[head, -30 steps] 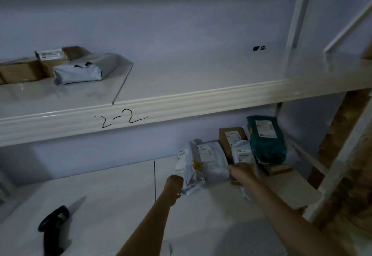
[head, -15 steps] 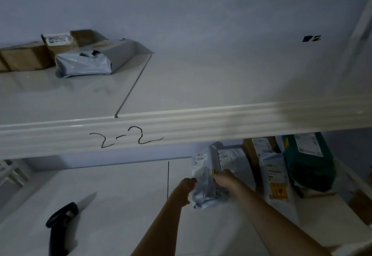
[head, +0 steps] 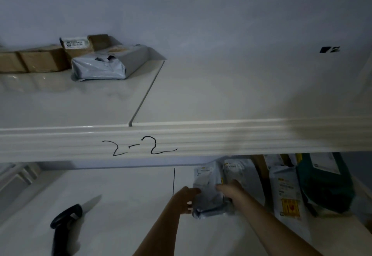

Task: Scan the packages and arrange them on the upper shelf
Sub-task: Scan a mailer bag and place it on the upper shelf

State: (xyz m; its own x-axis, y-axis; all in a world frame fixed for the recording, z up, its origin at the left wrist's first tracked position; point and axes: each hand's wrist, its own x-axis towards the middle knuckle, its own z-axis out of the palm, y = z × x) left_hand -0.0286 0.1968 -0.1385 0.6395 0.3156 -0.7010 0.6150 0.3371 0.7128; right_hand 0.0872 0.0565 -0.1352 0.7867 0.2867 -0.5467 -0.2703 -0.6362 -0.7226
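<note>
The left hand (head: 185,200) curls its fingers against the left edge of a grey poly mailer (head: 207,193) on the lower shelf (head: 120,205), and the right hand (head: 231,192) grips the same mailer from its right side, so both hands hold it upright between them. Its white label has small print too blurred to read.

Far left on the lower shelf lies a black handheld scanner (head: 64,227), well apart from the hands. On the upper shelf (head: 221,94) at the left sit brown cardboard boxes (head: 34,60), one with a white label (print illegible), and just beside them a grey bagged parcel (head: 104,66). The shelf's front lip (head: 241,139) bears the handwritten mark "2-2", and this lip hides the tops of the waiting parcels below.

Right of the held mailer stand a second grey mailer (head: 241,173), a white bag with a yellow-and-red label (head: 287,195) and a dark green bag (head: 326,185).
</note>
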